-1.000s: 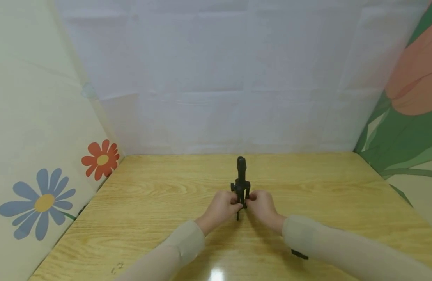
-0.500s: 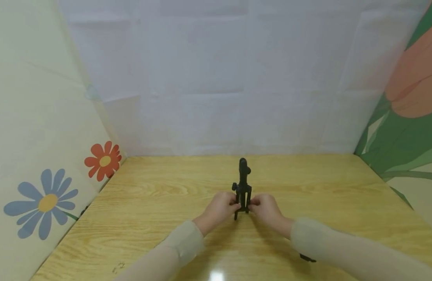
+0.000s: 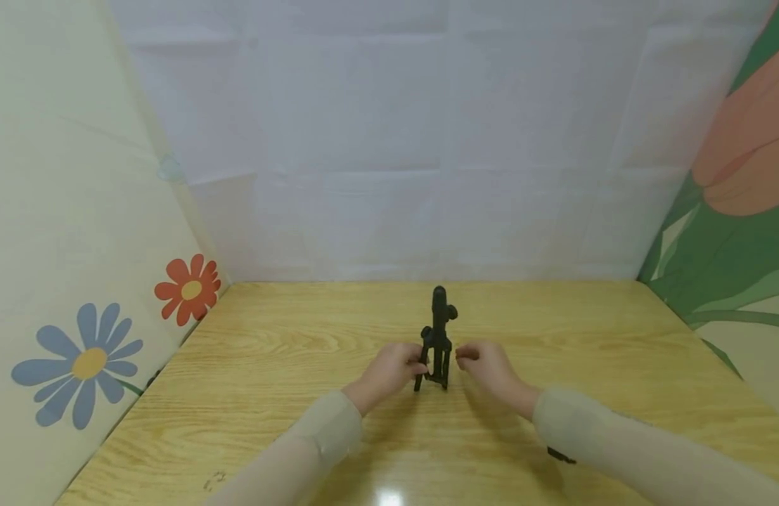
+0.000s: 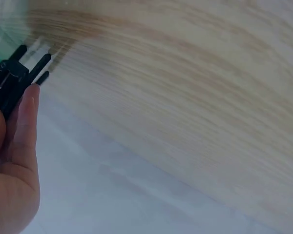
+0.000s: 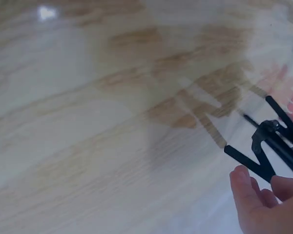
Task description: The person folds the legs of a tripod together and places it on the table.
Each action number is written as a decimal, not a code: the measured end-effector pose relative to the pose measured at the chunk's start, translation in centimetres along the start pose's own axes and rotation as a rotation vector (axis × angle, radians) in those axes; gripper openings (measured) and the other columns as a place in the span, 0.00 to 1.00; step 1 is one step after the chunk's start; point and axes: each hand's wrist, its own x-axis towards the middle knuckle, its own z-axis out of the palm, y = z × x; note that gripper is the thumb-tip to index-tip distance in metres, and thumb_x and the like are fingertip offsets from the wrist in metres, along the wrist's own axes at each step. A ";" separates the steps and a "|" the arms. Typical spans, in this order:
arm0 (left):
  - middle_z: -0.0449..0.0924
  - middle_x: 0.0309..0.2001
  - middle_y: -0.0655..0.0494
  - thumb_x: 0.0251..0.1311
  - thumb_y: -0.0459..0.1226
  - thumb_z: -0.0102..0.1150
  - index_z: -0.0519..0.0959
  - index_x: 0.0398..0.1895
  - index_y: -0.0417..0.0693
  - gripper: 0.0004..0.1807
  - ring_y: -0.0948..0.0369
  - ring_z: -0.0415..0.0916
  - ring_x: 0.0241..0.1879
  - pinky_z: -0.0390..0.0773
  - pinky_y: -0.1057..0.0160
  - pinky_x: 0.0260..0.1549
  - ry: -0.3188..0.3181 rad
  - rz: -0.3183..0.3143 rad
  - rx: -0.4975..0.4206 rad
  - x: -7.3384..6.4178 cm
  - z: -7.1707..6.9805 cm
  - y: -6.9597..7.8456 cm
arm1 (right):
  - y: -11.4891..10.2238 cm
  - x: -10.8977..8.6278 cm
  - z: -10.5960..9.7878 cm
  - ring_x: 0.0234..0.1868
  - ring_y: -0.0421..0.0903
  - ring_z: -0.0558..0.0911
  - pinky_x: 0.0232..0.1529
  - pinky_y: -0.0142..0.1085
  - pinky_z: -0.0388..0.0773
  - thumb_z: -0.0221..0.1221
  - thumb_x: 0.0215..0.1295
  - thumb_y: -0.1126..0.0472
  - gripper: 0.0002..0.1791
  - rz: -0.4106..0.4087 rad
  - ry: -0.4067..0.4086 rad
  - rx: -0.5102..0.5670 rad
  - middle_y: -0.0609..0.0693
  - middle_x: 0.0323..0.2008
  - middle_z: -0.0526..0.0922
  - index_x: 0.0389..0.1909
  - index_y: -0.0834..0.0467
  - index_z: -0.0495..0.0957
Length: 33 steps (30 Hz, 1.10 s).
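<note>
A small black tripod (image 3: 439, 330) stands upright in the middle of the table, its legs spread a little at the bottom. My left hand (image 3: 391, 374) pinches its left leg between thumb and fingers. In the left wrist view, the dark legs (image 4: 12, 85) pass between that thumb and a long straight finger. To the right, my right hand (image 3: 487, 367) has loosely bent fingers and a small gap from the right leg in the head view. Braces join the legs to a central post (image 5: 284, 155) in the right wrist view, where the right thumb overlaps a leg.
The wood-grain table (image 3: 288, 330) ends at a white-covered wall (image 3: 364, 140). Flower-printed panels flank it, with a blue flower (image 3: 88, 362) at left and a pink flower (image 3: 750, 140) at right. A black strap end (image 3: 561, 455) hangs below the right cuff.
The tripod's left leg has swung outward to the left with my left hand. My right hand has come off the right leg and drawn rightward. A side knob on the tripod now shows.
</note>
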 end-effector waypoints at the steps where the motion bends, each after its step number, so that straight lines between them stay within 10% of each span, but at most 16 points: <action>1: 0.83 0.31 0.50 0.62 0.28 0.60 0.82 0.31 0.37 0.03 0.59 0.79 0.29 0.79 0.65 0.28 -0.006 0.007 -0.003 0.0 -0.1 -0.1 | 0.1 0.1 -0.1 0.42 0.59 0.84 0.44 0.45 0.81 0.57 0.61 0.78 0.09 -0.007 0.001 -0.002 0.67 0.40 0.83 0.43 0.76 0.79; 14: 0.85 0.38 0.45 0.62 0.25 0.58 0.82 0.37 0.33 0.05 0.54 0.82 0.36 0.81 0.64 0.34 -0.098 0.085 -0.060 1.2 -0.6 -1.4 | 0.7 0.8 -0.1 0.48 0.60 0.81 0.49 0.46 0.79 0.58 0.62 0.77 0.11 -0.019 -0.041 0.062 0.66 0.45 0.83 0.45 0.73 0.80; 23: 0.82 0.46 0.43 0.64 0.27 0.57 0.78 0.54 0.35 0.15 0.49 0.80 0.46 0.79 0.52 0.46 -0.079 -0.010 0.017 0.5 -2.0 -0.7 | 0.7 1.2 0.0 0.49 0.59 0.82 0.50 0.46 0.79 0.58 0.64 0.75 0.10 0.008 -0.060 0.090 0.64 0.45 0.83 0.45 0.71 0.81; 33: 0.82 0.46 0.44 0.64 0.30 0.60 0.80 0.49 0.35 0.11 0.51 0.80 0.43 0.80 0.54 0.42 -0.070 -0.025 0.019 -0.6 -2.6 -0.6 | 0.7 1.3 -0.1 0.46 0.58 0.82 0.47 0.47 0.80 0.60 0.63 0.74 0.07 -0.031 -0.059 0.061 0.61 0.41 0.84 0.41 0.70 0.82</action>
